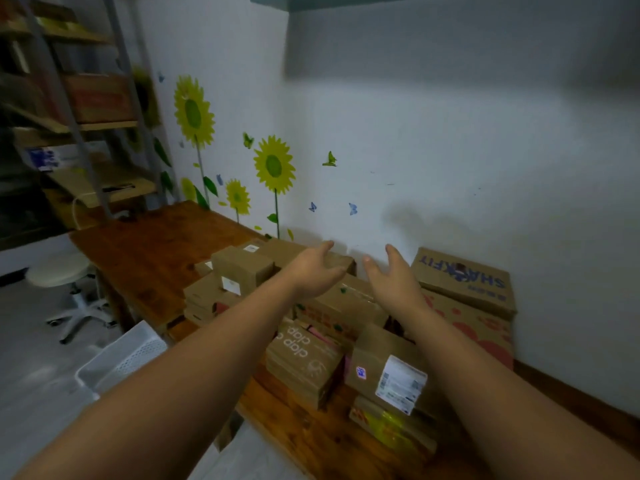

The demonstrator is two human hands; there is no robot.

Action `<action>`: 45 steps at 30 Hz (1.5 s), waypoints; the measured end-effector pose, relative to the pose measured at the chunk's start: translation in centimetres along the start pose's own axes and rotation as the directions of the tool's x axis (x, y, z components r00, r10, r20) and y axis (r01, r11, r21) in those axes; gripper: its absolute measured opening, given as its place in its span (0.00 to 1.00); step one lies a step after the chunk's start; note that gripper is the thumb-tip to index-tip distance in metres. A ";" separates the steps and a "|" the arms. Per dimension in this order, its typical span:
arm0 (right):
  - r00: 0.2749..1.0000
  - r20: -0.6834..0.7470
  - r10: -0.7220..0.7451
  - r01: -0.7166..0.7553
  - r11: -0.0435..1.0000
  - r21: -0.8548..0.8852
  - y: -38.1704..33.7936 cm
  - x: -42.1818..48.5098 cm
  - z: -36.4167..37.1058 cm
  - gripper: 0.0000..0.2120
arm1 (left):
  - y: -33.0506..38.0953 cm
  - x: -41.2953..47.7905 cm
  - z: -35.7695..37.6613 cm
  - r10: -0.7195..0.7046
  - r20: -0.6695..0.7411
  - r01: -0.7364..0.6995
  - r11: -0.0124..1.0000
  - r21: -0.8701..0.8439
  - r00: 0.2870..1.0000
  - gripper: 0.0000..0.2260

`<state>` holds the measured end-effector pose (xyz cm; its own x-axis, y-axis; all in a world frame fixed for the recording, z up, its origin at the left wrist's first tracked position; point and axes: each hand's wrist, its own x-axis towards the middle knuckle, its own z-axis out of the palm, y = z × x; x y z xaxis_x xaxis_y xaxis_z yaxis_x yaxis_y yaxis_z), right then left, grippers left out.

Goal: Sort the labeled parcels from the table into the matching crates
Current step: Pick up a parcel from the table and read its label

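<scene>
Several brown cardboard parcels are piled on the wooden table (152, 258) against the wall. Both my arms reach out over the pile. My left hand (313, 271) hovers with straight fingers above a tall box at the back (343, 263), its fingertips close to the box's top. My right hand (394, 278) is spread open a little to the right, above a taped carton (343, 303), holding nothing. Nearer to me lie a "clap clap" box (304, 362) and a parcel with a white shipping label (391, 372). A white crate (121, 358) stands at the table's left edge.
A large "SHARKFIT" carton (464, 278) rests on a red-printed box (481, 330) at the right. A white stool (65, 282) stands on the floor to the left, with metal shelving (79, 133) behind it. Sunflower stickers cover the wall.
</scene>
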<state>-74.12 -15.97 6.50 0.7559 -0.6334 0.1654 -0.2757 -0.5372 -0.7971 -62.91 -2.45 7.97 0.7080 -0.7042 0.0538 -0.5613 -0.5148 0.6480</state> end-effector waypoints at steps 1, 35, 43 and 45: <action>1.000 -0.019 0.010 -0.010 1.000 -0.005 0.2 0.3 -0.3 0.34 | 0.1 0.6 0.3 0.010 0.012 -0.010 1.000 -0.009 1.000 0.33; 0.632 -0.313 0.709 -0.710 0.692 0.135 27.7 15.1 -13.3 0.28 | 4.9 28.1 23.7 -0.140 0.513 0.380 0.834 -0.400 0.847 0.18; 0.649 -0.319 0.691 -0.660 0.720 0.217 26.3 16.5 -12.7 0.19 | 5.0 29.0 22.5 -0.147 0.542 0.477 0.696 -0.537 0.827 0.16; 0.662 -0.346 0.664 -0.628 0.744 0.228 25.3 16.6 -12.4 0.18 | 4.8 29.2 21.7 -0.130 0.525 0.463 0.675 -0.575 0.841 0.16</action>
<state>-75.89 -47.03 -3.76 0.1117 -0.9693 -0.2189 -0.5445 0.1245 -0.8294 -54.27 -36.08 -3.82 0.4434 -0.7820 -0.4380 0.1957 -0.3925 0.8987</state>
